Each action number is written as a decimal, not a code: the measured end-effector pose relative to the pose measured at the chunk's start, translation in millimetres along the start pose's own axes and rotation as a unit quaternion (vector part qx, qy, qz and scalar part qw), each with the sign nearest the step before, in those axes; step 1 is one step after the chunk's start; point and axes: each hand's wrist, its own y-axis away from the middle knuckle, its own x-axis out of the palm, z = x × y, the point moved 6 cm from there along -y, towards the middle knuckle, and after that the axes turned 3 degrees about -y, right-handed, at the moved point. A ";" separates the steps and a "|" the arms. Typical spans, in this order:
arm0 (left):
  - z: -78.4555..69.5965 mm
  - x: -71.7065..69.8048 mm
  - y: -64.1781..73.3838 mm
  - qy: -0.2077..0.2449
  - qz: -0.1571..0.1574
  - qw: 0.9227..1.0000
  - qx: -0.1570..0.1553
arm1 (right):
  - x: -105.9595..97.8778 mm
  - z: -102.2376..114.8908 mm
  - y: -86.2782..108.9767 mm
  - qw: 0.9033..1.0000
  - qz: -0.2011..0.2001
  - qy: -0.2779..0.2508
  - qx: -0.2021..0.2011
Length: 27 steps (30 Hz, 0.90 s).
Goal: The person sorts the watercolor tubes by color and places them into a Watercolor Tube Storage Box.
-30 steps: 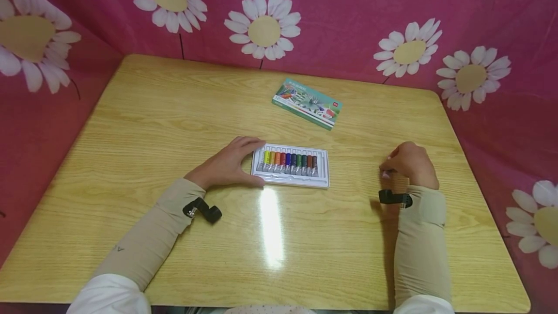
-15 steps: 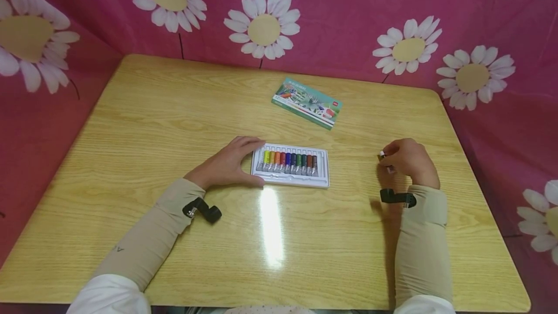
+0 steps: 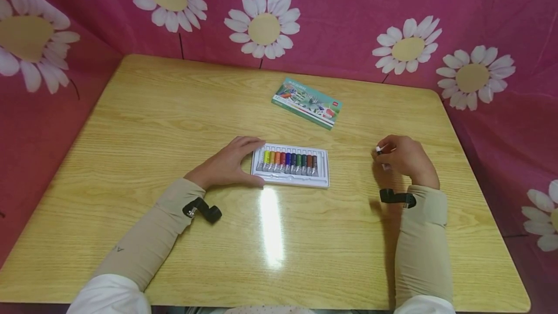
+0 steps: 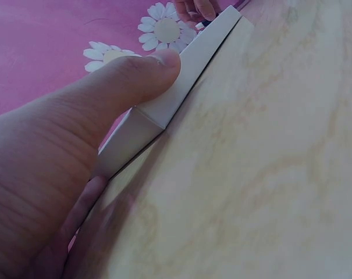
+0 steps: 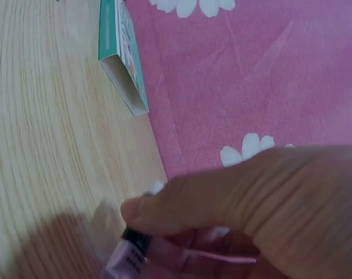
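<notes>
In the head view, a white tray (image 3: 325,182) holds a row of small paint tubes (image 3: 288,163), running from yellow through red, blue and green to brown. My left hand (image 3: 226,164) grips its left end, thumb along the near side and fingers at the far side. The left wrist view has the thumb (image 4: 146,75) pressed on the tray's white wall (image 4: 208,49). To the right of the tray, my right hand (image 3: 410,159) pinches a single paint tube (image 5: 129,256) with a white cap and a dark band. Fingers hide part of this tube.
A green printed cardboard box (image 3: 307,103) lies behind the tray, its open end (image 5: 126,84) visible in the right wrist view. The wooden table (image 3: 174,105) meets a pink flowered cloth at the back and sides. Light glares off the tabletop before the tray.
My right hand has turned and shifted slightly away from me, bringing the tube's white cap into sight between the fingers. The left hand and tray have stayed put.
</notes>
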 end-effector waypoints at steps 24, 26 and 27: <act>0.7 0.2 -0.2 0.001 -0.002 1.000 -0.006 | 16.4 37.3 -6.4 0.999 -0.011 0.012 -0.033; 0.5 0.1 0.1 0.002 -0.003 1.000 -0.006 | 19.7 42.7 -6.6 0.999 -0.009 0.014 -0.038; 0.6 0.0 0.2 0.002 -0.004 1.000 -0.006 | 21.5 45.6 -6.5 0.999 -0.007 0.016 -0.043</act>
